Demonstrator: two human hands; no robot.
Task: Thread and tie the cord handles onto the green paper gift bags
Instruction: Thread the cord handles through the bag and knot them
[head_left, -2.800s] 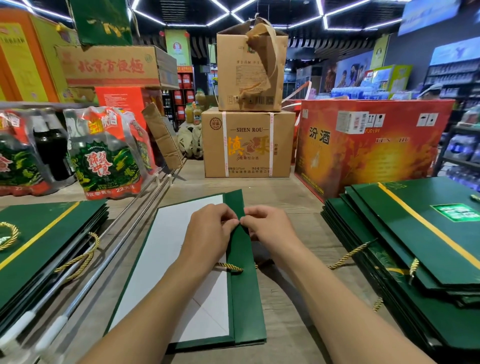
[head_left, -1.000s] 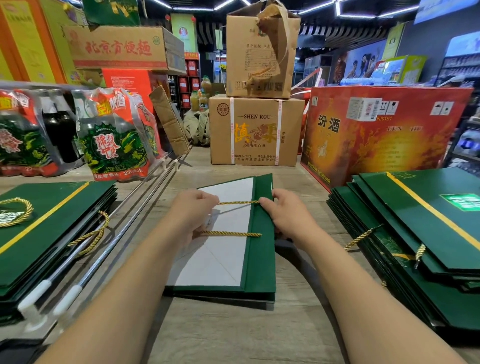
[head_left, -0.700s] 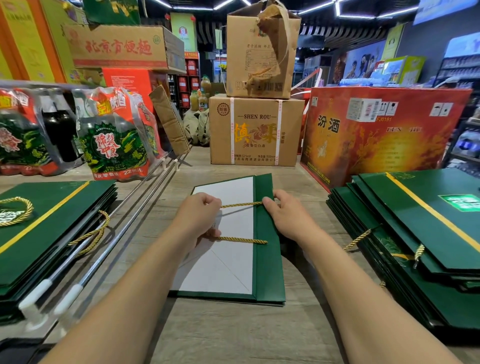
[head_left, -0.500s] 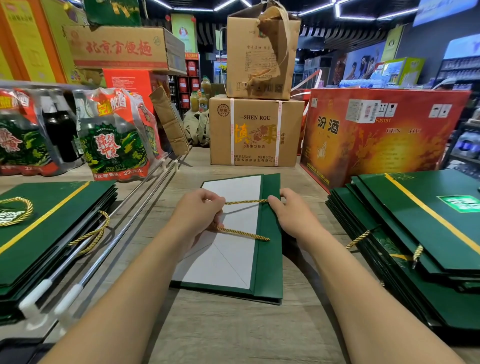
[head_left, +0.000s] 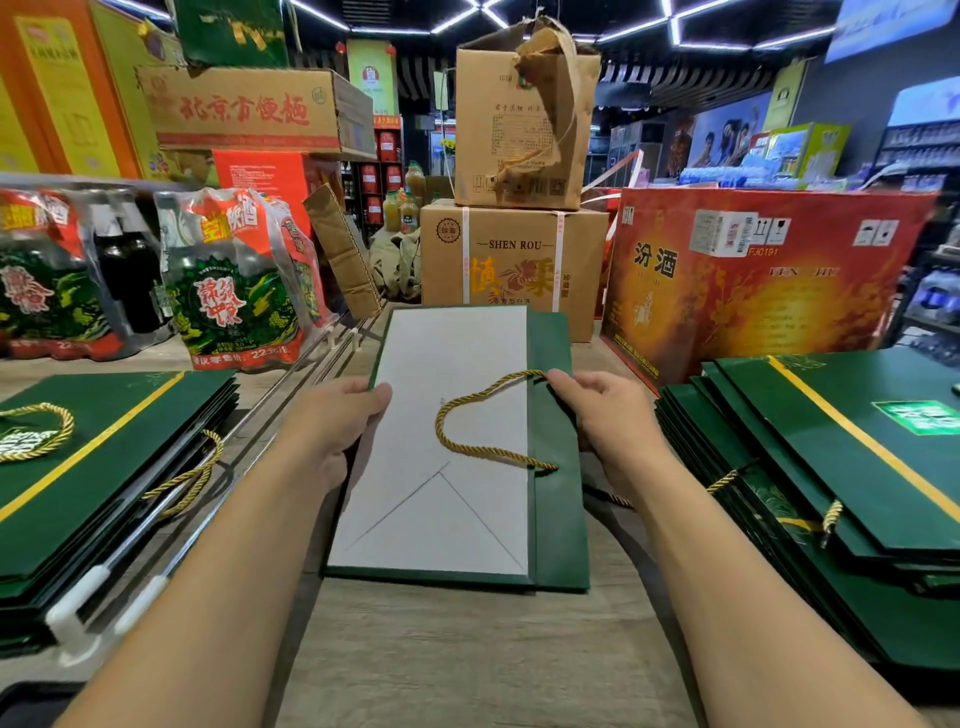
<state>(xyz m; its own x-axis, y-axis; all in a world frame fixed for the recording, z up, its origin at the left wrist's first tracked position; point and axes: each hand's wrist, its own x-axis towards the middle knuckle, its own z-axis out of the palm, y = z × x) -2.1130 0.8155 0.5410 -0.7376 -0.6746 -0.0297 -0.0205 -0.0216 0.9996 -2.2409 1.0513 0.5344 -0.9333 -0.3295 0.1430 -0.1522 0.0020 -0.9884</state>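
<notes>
**Head view.** A flat green gift bag (head_left: 558, 467) is held at the wooden table (head_left: 467, 654), white panel uppermost. A stack of corded bags (head_left: 104, 467) is laid left of the bag, and a second stack (head_left: 831, 499) right of it. Behind it, a brown carton (head_left: 514, 260) bears a torn-open carton (head_left: 519, 119), contents hidden; a red carton (head_left: 753, 291) stands alongside. The bag's left edge is gripped by the left hand (head_left: 337, 421) and its right edge by the right hand (head_left: 608, 410), thumbs on top. A gold cord (head_left: 467, 402) is looped across the panel, both ends apparently entering the green band.
</notes>
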